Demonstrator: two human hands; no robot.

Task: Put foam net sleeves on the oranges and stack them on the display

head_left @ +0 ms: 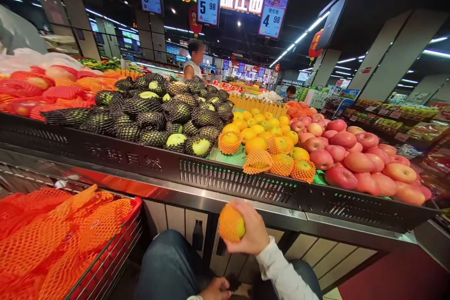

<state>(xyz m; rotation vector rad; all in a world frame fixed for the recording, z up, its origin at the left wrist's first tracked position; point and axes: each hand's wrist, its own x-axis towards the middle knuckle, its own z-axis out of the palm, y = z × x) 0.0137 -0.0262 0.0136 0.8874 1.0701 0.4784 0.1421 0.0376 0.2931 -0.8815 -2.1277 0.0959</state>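
My right hand (251,227), in a white sleeve, is wrapped round an orange (230,225) dressed in an orange foam net. It holds the fruit in front of the display's metal edge, above my knees. Low at the bottom edge, my left hand (216,288) rests between my legs with its fingers curled in; nothing shows in it. Behind the held fruit, a heap of oranges (256,144) fills part of the black display tray (225,179). Several oranges at the front wear foam nets, and one flattened-looking net (258,161) lies at the tray's front wall.
Green melon-like fruits in black nets (154,112) lie left of the oranges, and red apples (358,154) to the right. At lower left stands a red basket cart (137,206) heaped with orange foam nets (52,239). A person (194,63) stands beyond the display.
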